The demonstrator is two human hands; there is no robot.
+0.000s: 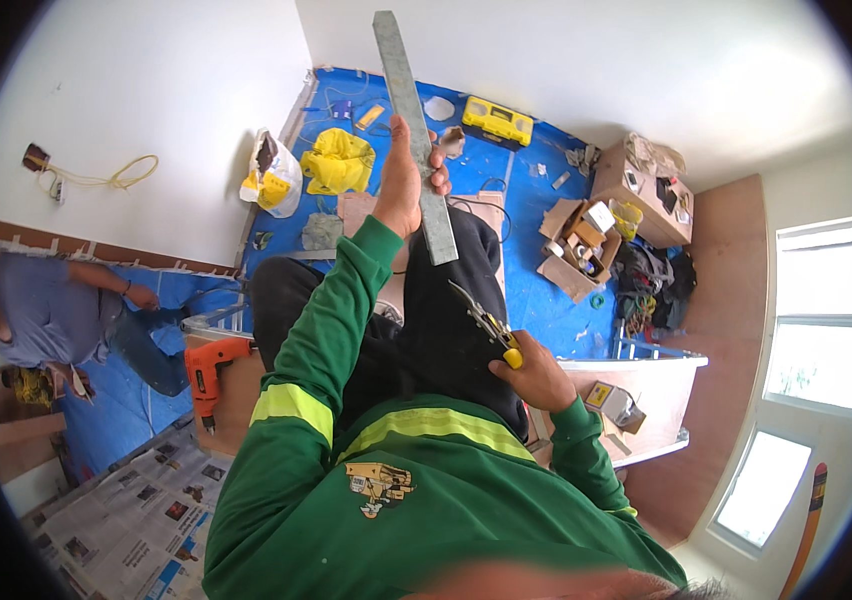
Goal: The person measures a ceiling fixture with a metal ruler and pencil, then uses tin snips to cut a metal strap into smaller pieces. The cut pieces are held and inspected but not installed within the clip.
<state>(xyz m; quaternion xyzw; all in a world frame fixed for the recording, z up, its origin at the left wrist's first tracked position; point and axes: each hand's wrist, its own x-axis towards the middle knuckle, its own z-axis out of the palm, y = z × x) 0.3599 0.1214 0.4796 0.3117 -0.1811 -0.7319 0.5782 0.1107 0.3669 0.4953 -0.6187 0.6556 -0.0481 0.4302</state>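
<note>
My left hand (406, 180) is wrapped round a long grey galvanized metal strip (406, 100). The strip is tilted, its far end up by the white wall and its near end above my right knee. Lower and to the right, my right hand (538, 376) grips tin snips (487, 322) by their yellow handles. Their jaws point up and left, apart from the strip. Whether the jaws are spread is hard to make out.
An orange drill (208, 378) lies on a board at my left. Beyond it another person (66, 310) works. Blue sheeting (536, 170) covers the floor, with a yellow-black toolbox (498, 122), a yellow bag (338, 162) and an open carton (571, 275). A small box (611, 403) sits by my right arm.
</note>
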